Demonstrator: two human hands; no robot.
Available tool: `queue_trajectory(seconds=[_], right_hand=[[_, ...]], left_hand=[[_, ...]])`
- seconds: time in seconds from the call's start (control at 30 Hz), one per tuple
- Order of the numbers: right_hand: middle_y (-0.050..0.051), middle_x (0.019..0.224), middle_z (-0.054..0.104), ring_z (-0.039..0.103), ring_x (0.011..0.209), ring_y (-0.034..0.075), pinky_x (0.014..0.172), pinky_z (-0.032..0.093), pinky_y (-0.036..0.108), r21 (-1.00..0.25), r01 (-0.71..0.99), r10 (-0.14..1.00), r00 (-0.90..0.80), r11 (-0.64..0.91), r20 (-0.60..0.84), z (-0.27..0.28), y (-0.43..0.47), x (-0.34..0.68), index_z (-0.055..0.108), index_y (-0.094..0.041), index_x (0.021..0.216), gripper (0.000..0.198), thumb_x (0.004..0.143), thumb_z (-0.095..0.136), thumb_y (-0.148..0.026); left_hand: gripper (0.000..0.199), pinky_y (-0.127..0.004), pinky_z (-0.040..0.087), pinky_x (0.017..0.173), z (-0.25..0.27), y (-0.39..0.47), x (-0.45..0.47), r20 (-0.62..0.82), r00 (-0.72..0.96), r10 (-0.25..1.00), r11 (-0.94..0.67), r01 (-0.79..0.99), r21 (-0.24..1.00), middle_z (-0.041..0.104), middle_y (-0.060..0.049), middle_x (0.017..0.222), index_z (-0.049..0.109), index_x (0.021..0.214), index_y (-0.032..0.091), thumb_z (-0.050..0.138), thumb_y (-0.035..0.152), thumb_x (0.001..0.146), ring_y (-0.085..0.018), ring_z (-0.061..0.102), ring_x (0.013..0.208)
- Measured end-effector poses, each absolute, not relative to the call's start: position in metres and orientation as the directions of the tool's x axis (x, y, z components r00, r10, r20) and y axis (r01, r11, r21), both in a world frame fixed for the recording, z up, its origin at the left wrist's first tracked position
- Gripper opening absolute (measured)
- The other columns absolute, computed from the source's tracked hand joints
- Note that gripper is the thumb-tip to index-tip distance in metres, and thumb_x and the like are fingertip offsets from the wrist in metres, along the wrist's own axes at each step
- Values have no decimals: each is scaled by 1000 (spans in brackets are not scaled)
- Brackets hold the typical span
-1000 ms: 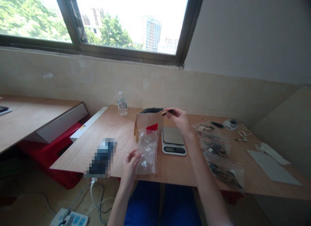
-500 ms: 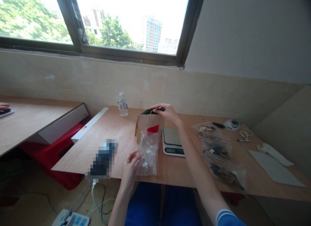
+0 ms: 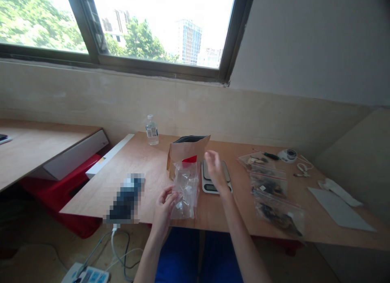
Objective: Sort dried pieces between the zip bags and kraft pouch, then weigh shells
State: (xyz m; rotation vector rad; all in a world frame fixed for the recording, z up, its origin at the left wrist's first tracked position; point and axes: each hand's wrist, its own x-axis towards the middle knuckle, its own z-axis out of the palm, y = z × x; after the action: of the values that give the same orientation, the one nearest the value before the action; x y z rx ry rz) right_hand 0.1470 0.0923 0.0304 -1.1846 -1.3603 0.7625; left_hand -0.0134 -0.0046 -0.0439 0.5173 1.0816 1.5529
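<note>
My left hand (image 3: 166,199), fingers curled, pinches the left side of a clear plastic zip bag (image 3: 187,189) at the table's front. The bag looks flat, with a small pale packet or label inside. My right hand (image 3: 215,165) is over the digital kitchen scale (image 3: 208,188), smeared by motion, and I see nothing in it. Behind the clear bag a brown paper pouch (image 3: 179,150) stands upright with its top open and a dark inside. A red patch (image 3: 189,159) shows at its front.
Filled zip bags (image 3: 271,185) lie on the right, near a green-handled screwdriver (image 3: 271,156) and a white dome camera (image 3: 287,155). A water bottle (image 3: 152,130) stands at the back. A pixelated phone-like object (image 3: 126,199) with a cable lies left. White sheet (image 3: 341,210) far right.
My right hand has left the paper pouch's top and moved down and toward me, over the scale. The pouch's mouth is now uncovered. My left hand has shifted slightly onto the clear bag.
</note>
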Motion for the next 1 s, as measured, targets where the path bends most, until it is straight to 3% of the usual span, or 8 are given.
queue_trajectory(seconds=[0.17,0.33,0.47,0.6,0.73,0.83,0.93,1.0], right_hand=[[9,87,68,62,79,21,74,47,34,-994,100,984,-174,50,32,-15,78,153,63,-15,88,46,72,62,-59],[4,68,65,58,62,18,59,45,29,-996,-48,997,-25,69,71,-18,78,153,60,-18,79,46,73,58,-64],[5,72,64,58,60,18,56,45,29,-994,4,994,-18,110,110,-20,63,135,60,-19,88,48,80,49,-65],[4,66,62,53,49,17,48,43,29,-982,122,986,66,144,153,-27,48,119,61,-20,94,48,87,39,-62],[11,99,68,65,81,21,72,52,33,-969,105,974,13,225,227,-37,43,132,58,-19,112,47,89,42,-57],[12,130,56,56,115,22,93,46,36,-956,127,964,-10,263,264,-42,39,172,53,-22,123,48,88,46,-54],[13,122,61,57,111,24,94,45,41,-916,321,940,157,242,303,-49,35,239,58,-20,115,43,89,42,-50],[14,112,64,58,106,26,94,44,44,-830,513,882,258,221,394,-56,34,290,61,-17,107,39,88,41,-46]], left_hand=[[44,-29,50,81,-45,-9,-16,-146,-163,976,69,-404,912,67,-3,85,64,108,17,74,32,67,-18,65,85],[41,-29,50,82,-39,-14,-33,-103,-12,995,98,-222,970,69,-5,89,69,105,20,75,28,66,-19,64,85],[42,-28,52,71,-40,-11,-27,-146,-127,981,114,-226,967,69,-6,93,69,100,20,77,35,62,-20,64,82],[40,-21,43,51,-39,-5,-10,-110,-222,969,69,-186,980,63,-2,70,66,87,15,73,48,64,-13,56,57],[45,-20,35,44,-37,-2,-10,-57,-262,963,46,-48,998,52,3,56,63,84,14,64,57,70,-9,44,45],[51,-22,35,43,-44,2,-22,-36,-306,951,83,143,986,50,3,56,62,87,15,56,64,71,-11,44,44],[51,-30,45,53,-54,5,-35,20,-359,933,97,305,947,58,-2,70,59,94,16,55,62,72,-18,54,56],[51,-40,49,68,-57,6,-38,188,-418,889,35,470,882,61,-9,89,57,105,15,55,55,74,-25,59,75]])
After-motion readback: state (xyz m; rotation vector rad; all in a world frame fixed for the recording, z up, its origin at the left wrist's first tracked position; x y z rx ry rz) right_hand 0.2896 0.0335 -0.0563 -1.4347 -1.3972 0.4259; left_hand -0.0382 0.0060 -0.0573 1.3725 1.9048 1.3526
